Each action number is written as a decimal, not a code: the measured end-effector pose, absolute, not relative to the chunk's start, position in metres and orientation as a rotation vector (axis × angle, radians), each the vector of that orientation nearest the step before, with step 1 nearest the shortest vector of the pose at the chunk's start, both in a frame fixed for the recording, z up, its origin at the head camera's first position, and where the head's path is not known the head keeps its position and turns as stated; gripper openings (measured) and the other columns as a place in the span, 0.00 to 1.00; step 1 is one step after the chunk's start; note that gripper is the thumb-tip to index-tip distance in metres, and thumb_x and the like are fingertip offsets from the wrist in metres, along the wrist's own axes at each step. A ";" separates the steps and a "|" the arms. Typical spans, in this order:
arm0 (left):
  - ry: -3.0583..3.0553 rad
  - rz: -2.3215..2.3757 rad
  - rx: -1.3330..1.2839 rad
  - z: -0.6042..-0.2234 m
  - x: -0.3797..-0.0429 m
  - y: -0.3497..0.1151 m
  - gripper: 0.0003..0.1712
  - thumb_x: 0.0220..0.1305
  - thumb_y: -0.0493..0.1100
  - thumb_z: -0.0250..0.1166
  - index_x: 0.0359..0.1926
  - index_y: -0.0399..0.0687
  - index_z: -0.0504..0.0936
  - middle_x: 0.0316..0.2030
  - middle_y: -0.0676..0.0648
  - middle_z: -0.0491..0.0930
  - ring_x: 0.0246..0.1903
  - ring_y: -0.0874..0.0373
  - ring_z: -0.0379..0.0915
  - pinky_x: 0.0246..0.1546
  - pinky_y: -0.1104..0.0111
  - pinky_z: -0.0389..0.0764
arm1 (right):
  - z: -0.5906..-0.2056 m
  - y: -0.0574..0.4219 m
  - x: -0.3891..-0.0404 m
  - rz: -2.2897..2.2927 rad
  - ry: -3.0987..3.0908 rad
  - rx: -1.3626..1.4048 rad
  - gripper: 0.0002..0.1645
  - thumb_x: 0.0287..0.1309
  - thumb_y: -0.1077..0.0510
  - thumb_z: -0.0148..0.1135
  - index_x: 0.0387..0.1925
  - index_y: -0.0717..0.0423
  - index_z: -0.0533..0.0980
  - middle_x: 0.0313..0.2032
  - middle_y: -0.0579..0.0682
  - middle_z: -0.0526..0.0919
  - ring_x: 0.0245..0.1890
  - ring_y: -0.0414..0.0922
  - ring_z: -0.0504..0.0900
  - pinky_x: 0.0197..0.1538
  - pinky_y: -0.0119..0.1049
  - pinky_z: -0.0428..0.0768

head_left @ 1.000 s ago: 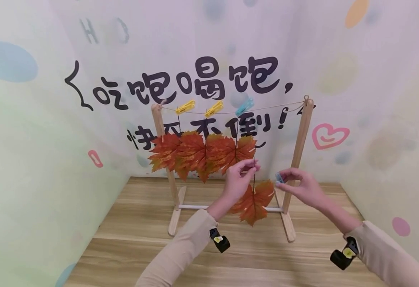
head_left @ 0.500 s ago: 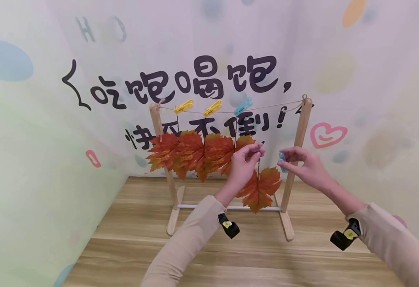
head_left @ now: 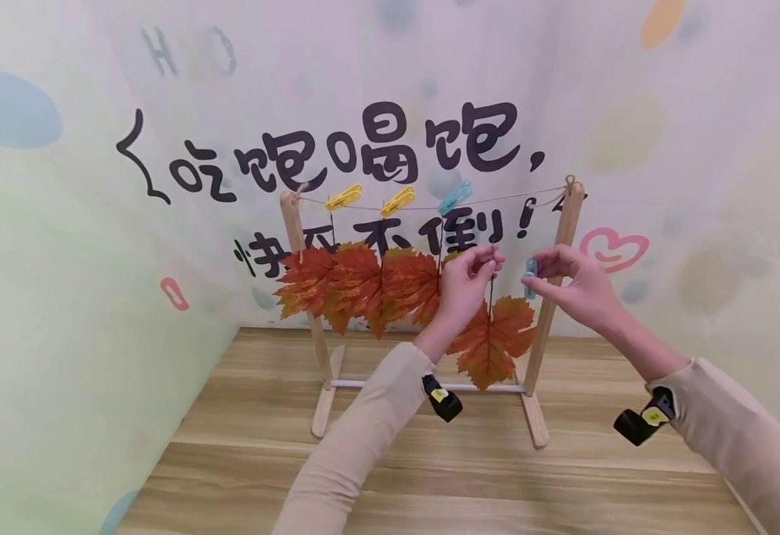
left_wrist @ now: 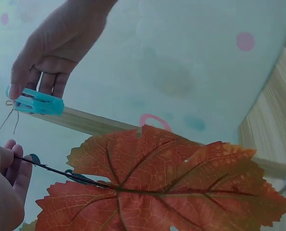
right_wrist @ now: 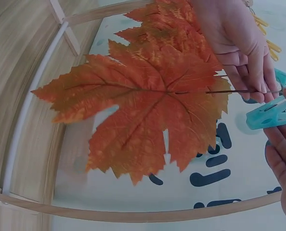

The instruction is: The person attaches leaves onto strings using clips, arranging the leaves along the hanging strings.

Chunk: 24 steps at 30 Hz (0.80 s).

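My left hand (head_left: 466, 286) pinches the dark stem of an orange-red artificial maple leaf (head_left: 493, 345), which hangs below the fingers. To its right, my right hand (head_left: 573, 286) holds a light blue clothespin (head_left: 530, 279) between thumb and fingers. In the left wrist view this clothespin (left_wrist: 39, 102) is just above the stem's upper end, apart from it. Both hands are below the thin string (head_left: 497, 199) of a wooden frame. Three similar leaves (head_left: 356, 286) hang from that string by two yellow clothespins (head_left: 398, 200) and a blue clothespin (head_left: 455, 197).
The frame's right post (head_left: 560, 238) stands behind my right hand, its left post (head_left: 294, 223) behind the hung leaves. A white rod (head_left: 356, 385) joins the posts low down. The wooden table (head_left: 263, 461) meets a printed wall backdrop (head_left: 243, 59) behind the frame.
Both hands have risen toward the string, the left one also moving right with its leaf. The clothespin in my right hand has turned more upright. The hung leaves stay put.
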<state>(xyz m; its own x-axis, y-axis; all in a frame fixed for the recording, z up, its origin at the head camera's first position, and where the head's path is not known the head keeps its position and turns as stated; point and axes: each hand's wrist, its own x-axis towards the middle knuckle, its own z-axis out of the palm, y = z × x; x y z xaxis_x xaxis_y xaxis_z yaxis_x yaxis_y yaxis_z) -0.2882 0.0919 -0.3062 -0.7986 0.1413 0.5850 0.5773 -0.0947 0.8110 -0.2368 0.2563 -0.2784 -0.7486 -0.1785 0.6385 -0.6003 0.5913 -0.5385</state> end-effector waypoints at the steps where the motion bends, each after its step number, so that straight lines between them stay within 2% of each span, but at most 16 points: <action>1: -1.858 -1.972 -0.771 -0.304 -0.289 0.094 0.13 0.59 0.30 0.57 0.46 0.34 0.78 0.37 0.39 0.82 0.36 0.55 0.79 0.38 0.75 0.78 | -0.279 0.258 -0.239 1.045 -2.288 0.609 0.17 0.45 0.71 0.66 0.40 0.67 0.74 0.28 0.44 0.79 0.26 0.28 0.76 0.34 0.17 0.73; 9: -1.843 -2.033 -0.649 -0.289 -0.292 0.102 0.11 0.59 0.30 0.57 0.44 0.34 0.77 0.37 0.40 0.82 0.36 0.57 0.80 0.38 0.76 0.78 | -0.256 0.250 -0.223 1.058 -2.263 0.642 0.16 0.45 0.74 0.64 0.39 0.72 0.73 0.28 0.37 0.77 0.26 0.28 0.76 0.35 0.16 0.73; 14: -1.793 -2.071 -0.626 -0.272 -0.281 0.098 0.10 0.59 0.28 0.56 0.42 0.27 0.75 0.39 0.35 0.81 0.38 0.47 0.79 0.38 0.74 0.79 | -0.249 0.256 -0.231 1.095 -2.233 0.668 0.16 0.44 0.74 0.64 0.39 0.72 0.73 0.27 0.33 0.78 0.26 0.28 0.77 0.35 0.16 0.73; 17: -1.791 -2.061 -0.613 -0.269 -0.280 0.098 0.10 0.59 0.27 0.56 0.42 0.26 0.75 0.39 0.34 0.80 0.39 0.45 0.79 0.38 0.73 0.79 | -0.250 0.262 -0.241 1.126 -2.227 0.640 0.17 0.46 0.71 0.65 0.41 0.70 0.73 0.27 0.32 0.79 0.27 0.29 0.78 0.35 0.16 0.74; 24: -1.761 -2.031 -0.564 -0.286 -0.309 0.113 0.09 0.59 0.31 0.59 0.40 0.32 0.78 0.37 0.39 0.82 0.37 0.52 0.80 0.36 0.76 0.78 | -0.246 0.263 -0.247 1.143 -2.202 0.580 0.19 0.48 0.68 0.65 0.44 0.68 0.73 0.31 0.31 0.78 0.29 0.29 0.78 0.35 0.17 0.74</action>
<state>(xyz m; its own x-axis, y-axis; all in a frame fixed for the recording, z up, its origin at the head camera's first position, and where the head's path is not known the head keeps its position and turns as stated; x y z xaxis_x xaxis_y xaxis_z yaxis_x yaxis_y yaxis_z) -0.3088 0.1134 -0.2863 -0.8419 -0.0310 0.5387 0.5377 -0.1326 0.8326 -0.2467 0.2630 -0.2465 -0.7341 -0.1091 0.6702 -0.6109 0.5371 -0.5817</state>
